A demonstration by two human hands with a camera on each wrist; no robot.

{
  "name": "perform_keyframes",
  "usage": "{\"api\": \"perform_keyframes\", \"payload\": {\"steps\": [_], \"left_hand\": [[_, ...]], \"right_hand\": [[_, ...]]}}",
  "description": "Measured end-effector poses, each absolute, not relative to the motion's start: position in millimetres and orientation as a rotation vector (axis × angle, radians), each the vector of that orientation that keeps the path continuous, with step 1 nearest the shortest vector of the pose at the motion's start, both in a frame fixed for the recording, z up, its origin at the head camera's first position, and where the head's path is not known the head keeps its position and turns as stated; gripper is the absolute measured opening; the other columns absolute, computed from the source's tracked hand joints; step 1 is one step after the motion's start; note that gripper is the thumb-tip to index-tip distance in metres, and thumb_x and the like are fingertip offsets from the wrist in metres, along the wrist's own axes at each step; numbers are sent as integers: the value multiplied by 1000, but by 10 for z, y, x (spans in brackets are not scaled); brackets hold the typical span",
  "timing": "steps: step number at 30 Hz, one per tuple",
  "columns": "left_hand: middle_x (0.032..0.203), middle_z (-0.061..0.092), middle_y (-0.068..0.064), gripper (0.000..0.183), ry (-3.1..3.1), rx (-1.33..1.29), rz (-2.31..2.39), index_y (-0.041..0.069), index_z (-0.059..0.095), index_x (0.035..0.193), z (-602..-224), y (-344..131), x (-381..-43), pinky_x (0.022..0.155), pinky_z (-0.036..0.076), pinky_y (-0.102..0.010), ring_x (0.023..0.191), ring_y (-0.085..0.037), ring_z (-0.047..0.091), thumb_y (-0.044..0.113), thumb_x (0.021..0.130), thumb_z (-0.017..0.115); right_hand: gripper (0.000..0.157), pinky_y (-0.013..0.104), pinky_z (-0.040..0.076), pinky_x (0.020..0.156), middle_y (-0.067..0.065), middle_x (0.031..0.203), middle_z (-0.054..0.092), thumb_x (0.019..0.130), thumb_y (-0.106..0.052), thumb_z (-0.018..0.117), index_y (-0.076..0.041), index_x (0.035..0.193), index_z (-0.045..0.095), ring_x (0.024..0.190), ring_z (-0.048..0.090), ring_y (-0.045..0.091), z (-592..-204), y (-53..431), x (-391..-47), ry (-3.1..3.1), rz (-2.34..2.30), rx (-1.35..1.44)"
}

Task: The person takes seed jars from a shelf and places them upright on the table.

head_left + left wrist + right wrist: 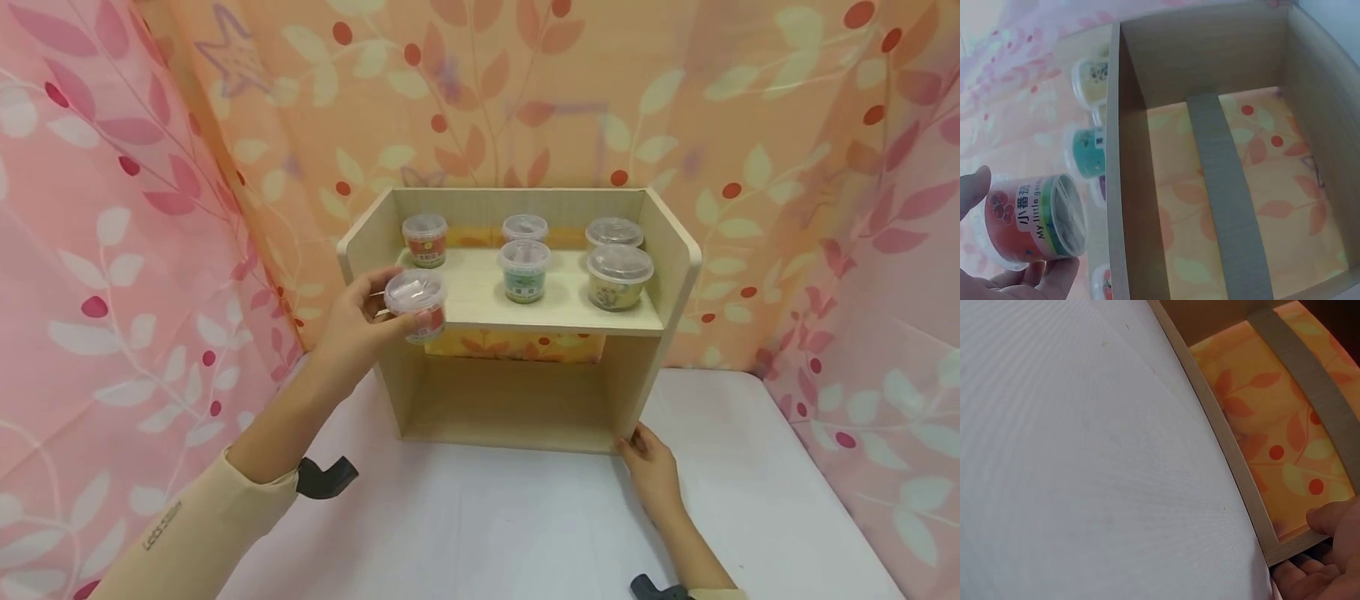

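Note:
My left hand [360, 321] grips a clear-lidded plastic cup [426, 323], just in front of the left end of a small wooden shelf unit [547, 327]'s upper board. In the left wrist view, the held cup [1029, 219] is tipped on its side in the picture, its red label showing tomatoes and "My little garden". Apart from it, another red-labelled cup [427, 246] stands behind on the board. Low on the right, my right hand [654, 471] holds the unit's front bottom corner. The right wrist view shows the thumb [1329, 519] inside the side panel and curled fingers outside.
On the upper board stand a teal-labelled cup [524, 279] with another cup [525, 225] behind it. Two wider lidded tubs [618, 283] stand at its right end. The unit rests on a white-covered table [480, 517], with floral curtains [487, 100] behind and at both sides.

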State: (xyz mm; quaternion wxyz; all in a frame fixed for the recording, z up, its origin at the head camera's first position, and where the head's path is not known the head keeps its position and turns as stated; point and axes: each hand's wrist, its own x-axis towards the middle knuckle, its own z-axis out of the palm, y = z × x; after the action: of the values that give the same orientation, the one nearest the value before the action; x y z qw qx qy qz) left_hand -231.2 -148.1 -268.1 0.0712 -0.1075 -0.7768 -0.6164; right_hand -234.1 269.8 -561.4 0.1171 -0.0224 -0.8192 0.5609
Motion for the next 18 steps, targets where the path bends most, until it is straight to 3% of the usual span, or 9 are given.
{"api": "perform_keyframes", "payload": {"steps": [11,18], "left_hand": [[140,48,-14,73,-2333,-367,-1934,3,41,151,-2971,-1675,-1975,96,53,-16,124,-22,54,6,89,80],[141,52,-12,71,-2365,-354,-1862,6,46,148,-3163,-1783,-1894,98,51,-16,127,-21,54,13,88,83]], "right_hand": [[55,1,44,88,31,143,53,102,-17,65,11,146,47,135,52,39,-5650,2707,-2331,-2416,1605,-79],[54,1,44,87,31,142,53,102,-16,65,11,145,48,134,52,39,-5638,2694,-2349,-2388,1614,-67]]}}
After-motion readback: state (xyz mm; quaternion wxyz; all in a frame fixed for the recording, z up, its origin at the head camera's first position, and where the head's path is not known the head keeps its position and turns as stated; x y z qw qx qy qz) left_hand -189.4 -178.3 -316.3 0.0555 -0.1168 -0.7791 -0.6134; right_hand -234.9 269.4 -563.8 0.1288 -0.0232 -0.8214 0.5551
